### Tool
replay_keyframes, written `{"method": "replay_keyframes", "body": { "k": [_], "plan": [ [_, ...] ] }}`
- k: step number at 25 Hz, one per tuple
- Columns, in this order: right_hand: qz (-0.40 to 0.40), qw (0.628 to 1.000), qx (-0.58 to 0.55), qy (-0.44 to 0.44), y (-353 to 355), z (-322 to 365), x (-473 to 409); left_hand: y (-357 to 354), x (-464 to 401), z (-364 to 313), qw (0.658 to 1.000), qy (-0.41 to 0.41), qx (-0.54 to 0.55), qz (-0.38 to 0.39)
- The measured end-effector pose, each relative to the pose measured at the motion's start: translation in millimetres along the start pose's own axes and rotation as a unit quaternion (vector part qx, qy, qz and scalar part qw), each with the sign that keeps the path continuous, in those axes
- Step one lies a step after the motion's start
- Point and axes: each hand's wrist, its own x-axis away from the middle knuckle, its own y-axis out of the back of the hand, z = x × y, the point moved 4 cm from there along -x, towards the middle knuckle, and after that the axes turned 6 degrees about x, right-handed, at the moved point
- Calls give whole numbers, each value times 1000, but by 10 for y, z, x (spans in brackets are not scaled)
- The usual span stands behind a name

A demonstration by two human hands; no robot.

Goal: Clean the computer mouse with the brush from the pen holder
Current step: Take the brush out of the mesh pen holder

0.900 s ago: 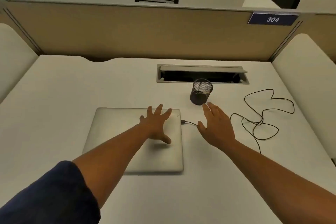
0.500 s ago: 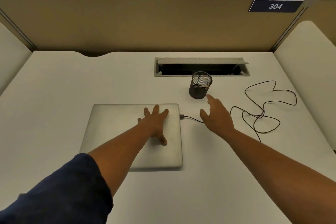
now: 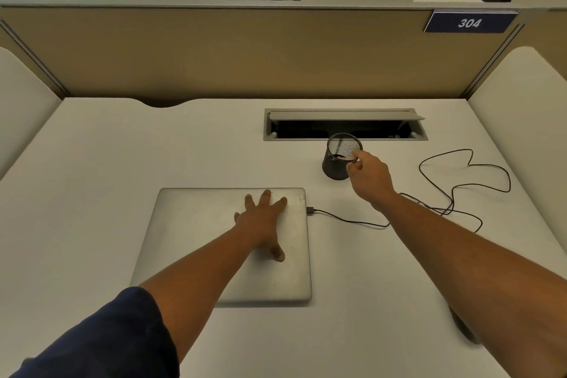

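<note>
On my left, the left hand [image 3: 260,221] lies flat with fingers spread on the lid of the closed laptop [image 3: 196,230], palm down and holding nothing. From the laptop's right edge a black cable [image 3: 346,219] runs across the white desk [image 3: 92,169] and passes under my right forearm into loose loops on the far right. Further right and farther back stands the black mesh pen holder [image 3: 333,167], just in front of the open cable hatch [image 3: 343,124]. My right hand [image 3: 369,176] is at the holder's rim, fingertips pinched together at its right edge; whether they have hold of the brush I cannot tell, since the brush itself is too small and dark to pick out inside the mesh. Low on the right, a dark rounded shape, probably the mouse [image 3: 463,330], sits on the desk, mostly hidden behind my right forearm.
</note>
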Motion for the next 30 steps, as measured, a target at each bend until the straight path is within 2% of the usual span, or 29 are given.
{"method": "replay_keyframes", "body": {
  "k": [10,16,22,25,30],
  "plan": [
    [32,999,-33,16,-9,-50,-126,15,18,-20,1000,7,-2,1],
    [-14,997,-64,33,106,-68,-19,28,46,-36,1000,10,-7,-4],
    [-90,981,-159,62,402,-77,432,83,123,-166,999,27,-42,12],
    [-101,971,-205,69,539,-107,708,126,166,-361,998,0,-62,-27],
    [-112,951,-287,39,810,-327,1208,239,293,-965,985,-107,55,-127]
  ]
}}
